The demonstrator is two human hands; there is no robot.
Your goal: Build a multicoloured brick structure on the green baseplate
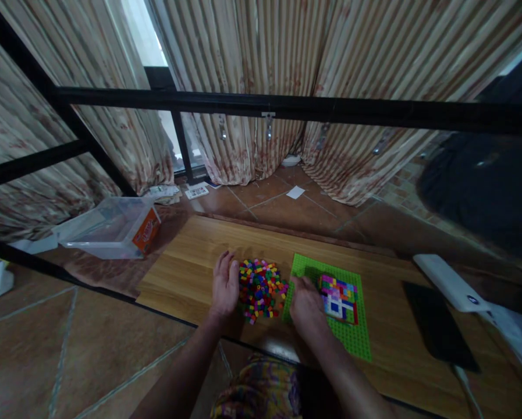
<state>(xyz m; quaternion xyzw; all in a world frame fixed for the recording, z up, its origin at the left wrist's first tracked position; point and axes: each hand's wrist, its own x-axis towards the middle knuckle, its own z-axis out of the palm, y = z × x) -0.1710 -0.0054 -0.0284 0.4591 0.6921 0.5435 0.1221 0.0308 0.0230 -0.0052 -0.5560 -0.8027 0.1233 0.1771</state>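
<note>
A pile of small colorful toy bricks (259,289) lies on the wooden table. Resting along the pile's left side is my left hand (226,284), its fingers stretched out and nothing visible in it. My right hand (306,302) is over the left part of a green studded baseplate (362,337), fingers curled together and pointing toward the pile. Whatever its fingertips may hold is hidden or too small to see. Beside that hand, a block of joined multicolored bricks (339,295) sits on the baseplate, with white, blue, pink and red pieces showing.
The wooden table (180,262) extends to both sides. At its right end are a black flat device (437,323) with a cable and a white long object (444,279). A clear plastic bin (112,233) stands left. A black metal bar (243,105) crosses before curtains (261,52).
</note>
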